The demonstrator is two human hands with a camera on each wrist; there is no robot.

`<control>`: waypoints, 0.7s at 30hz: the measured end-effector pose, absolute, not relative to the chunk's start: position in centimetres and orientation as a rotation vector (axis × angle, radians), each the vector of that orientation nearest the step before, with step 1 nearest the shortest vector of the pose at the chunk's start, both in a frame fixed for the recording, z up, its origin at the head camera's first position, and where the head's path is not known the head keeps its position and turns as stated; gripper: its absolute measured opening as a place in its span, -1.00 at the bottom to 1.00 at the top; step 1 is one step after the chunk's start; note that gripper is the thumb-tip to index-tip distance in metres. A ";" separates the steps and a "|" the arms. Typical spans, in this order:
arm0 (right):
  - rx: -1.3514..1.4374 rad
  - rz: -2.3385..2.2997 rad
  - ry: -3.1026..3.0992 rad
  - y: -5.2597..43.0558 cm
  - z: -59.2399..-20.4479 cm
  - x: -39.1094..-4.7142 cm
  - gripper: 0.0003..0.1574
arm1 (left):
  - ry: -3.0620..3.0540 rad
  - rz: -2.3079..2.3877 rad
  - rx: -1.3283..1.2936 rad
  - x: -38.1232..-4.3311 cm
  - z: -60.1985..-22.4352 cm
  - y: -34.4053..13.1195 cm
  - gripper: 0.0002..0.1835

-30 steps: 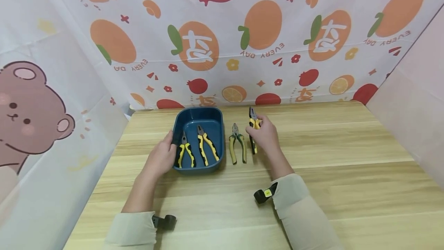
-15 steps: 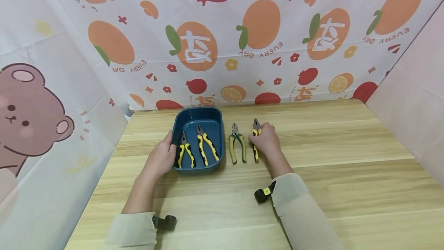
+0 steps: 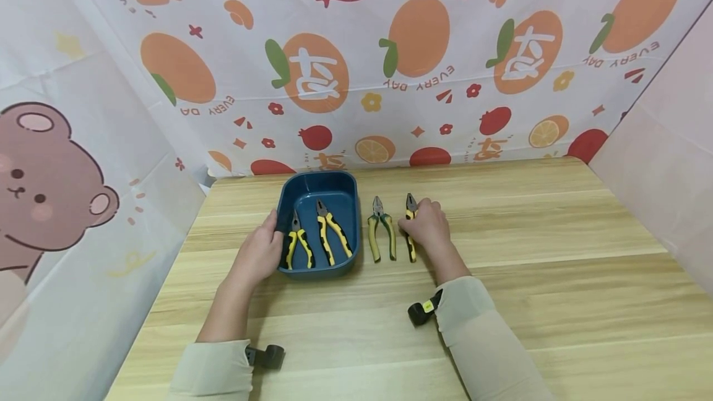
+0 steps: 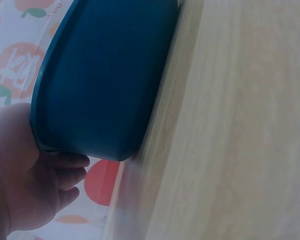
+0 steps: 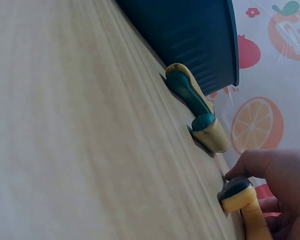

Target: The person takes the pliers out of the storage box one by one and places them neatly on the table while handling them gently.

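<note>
On the left, my left hand (image 3: 258,254) grips the side of a dark blue plastic bin (image 3: 319,274), thumb at the rim and fingers along the outside. Two yellow-and-black pliers lie in it: long-nose pliers (image 3: 296,224) at left and combination pliers (image 3: 322,211) at right. My right hand (image 3: 430,226) holds another yellow-and-black pair of combination pliers (image 3: 411,203) down at the tabletop, jaws pointing away; in the right wrist view their handle ends (image 5: 238,196) show beside the fingers. Between bin and right hand lie green-handled pliers (image 3: 373,241), handles spread.
The wood-grain table (image 3: 345,333) ends at a fruit-print cloth (image 3: 367,67) hung behind it. Another cloth with a bear print (image 3: 56,172) hangs at the left. A pale cloth (image 3: 663,122) closes off the right side.
My right hand has brought the yellow-and-black combination pliers slightly nearer and down to the tabletop, right of the green-handled pair. The left hand and bin have stayed put.
</note>
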State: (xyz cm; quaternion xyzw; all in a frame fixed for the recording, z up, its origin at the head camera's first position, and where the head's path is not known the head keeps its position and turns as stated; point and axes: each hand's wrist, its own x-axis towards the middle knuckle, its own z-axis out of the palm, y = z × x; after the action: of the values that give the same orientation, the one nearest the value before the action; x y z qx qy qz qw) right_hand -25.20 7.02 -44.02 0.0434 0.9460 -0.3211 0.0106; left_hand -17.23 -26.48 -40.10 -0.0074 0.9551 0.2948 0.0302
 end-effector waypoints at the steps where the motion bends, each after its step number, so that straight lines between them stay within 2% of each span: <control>1: 0.134 -1.000 2.952 7.0 -44.0 -25.2 -0.33 | 2.943 0.909 -0.026 -17.2 -40.1 -26.5 -0.37; 21: 0.121 -1.066 2.914 6.9 -44.0 -25.3 -0.32 | 2.925 0.914 -0.052 -17.3 -39.9 -26.4 -0.37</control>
State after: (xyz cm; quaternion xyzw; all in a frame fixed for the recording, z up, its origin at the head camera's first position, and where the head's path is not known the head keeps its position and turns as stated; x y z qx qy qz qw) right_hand -25.30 6.93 -44.03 0.0390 0.9382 -0.3434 0.0183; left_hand -17.32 -26.40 -39.94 -0.0169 0.9537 0.2979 0.0384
